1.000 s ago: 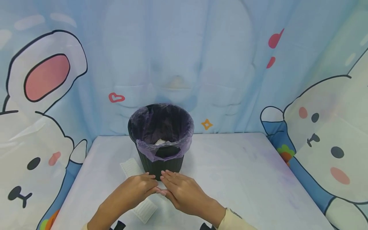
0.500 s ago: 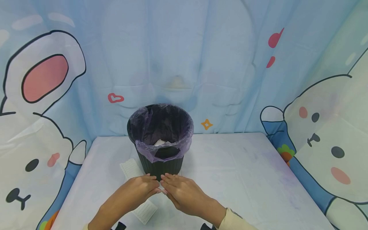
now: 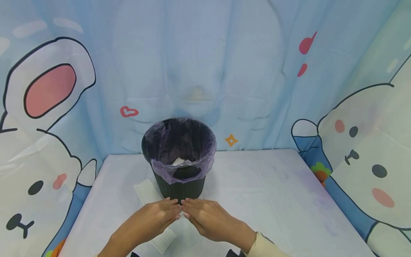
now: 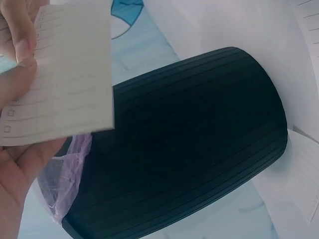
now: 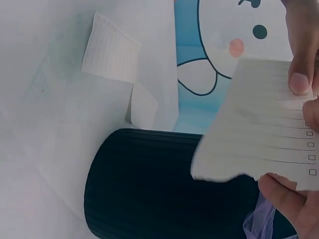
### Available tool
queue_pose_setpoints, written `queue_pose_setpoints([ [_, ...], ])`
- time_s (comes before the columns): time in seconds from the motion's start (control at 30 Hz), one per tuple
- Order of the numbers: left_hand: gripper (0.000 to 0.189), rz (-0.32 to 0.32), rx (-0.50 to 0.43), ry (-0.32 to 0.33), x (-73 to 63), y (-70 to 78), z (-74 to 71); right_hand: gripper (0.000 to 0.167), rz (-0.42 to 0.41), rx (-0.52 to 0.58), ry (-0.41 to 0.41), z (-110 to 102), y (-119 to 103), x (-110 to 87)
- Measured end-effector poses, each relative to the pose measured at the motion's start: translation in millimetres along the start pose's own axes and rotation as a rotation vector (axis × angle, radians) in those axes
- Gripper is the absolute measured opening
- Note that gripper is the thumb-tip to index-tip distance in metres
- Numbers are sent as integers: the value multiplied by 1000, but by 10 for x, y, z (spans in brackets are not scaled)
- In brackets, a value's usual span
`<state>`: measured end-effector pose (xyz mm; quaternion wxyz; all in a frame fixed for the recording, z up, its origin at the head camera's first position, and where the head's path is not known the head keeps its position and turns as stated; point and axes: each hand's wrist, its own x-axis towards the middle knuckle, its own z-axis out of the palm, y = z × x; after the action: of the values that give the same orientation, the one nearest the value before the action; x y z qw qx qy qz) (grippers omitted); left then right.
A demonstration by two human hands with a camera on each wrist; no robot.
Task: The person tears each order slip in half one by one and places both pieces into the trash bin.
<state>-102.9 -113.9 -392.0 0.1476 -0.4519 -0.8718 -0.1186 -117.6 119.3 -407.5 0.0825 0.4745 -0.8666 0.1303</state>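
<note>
My left hand [image 3: 152, 218] and right hand [image 3: 213, 220] meet fingertip to fingertip in front of a black ribbed bin [image 3: 179, 187]. Between them, thumbs and fingers of both pinch a sheet of lined notepaper [image 4: 75, 74], mostly hidden behind the hands in the head view. Small printed checkboxes run along one edge of it. In the right wrist view the notepaper [image 5: 249, 124] shows a ragged, torn lower edge. A purple plastic liner [image 3: 162, 171] folds over the rim of the bin, and white scraps [image 3: 178, 161] lie inside.
Lined paper pieces [image 3: 146, 191] lie on the white-covered table [image 3: 257, 185], left of the bin and partly under my left arm. Two overlap in the right wrist view, one a bigger sheet [image 5: 112, 50]. A light blue cartoon curtain [image 3: 257, 89] hangs behind.
The thumbs have drawn slightly apart from each other. Hands and bin sit a little lower in the head view, along with the background. The pinch on the paper stays.
</note>
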Motion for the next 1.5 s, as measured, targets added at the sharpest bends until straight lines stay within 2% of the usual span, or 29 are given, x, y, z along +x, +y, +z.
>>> queue_pose_setpoints([
  [0.23,22,62,36,48,-5,-2,31,37,15,89,-45,-14,21,7],
  [0.43,25,120,82,86,-8,6,23,37,-4,168,-37,-7,41,12],
  [0.7,30,182,145,136,-14,0,26,37,-30,202,-22,-5,68,7],
  [1.07,32,204,172,178,-20,17,3,37,-23,231,-31,-47,78,25],
  [1.3,15,211,225,201,-34,3,-15,37,11,229,-33,-61,90,33],
  [1.5,15,198,225,200,-36,-1,-32,35,22,242,-23,-60,101,44],
])
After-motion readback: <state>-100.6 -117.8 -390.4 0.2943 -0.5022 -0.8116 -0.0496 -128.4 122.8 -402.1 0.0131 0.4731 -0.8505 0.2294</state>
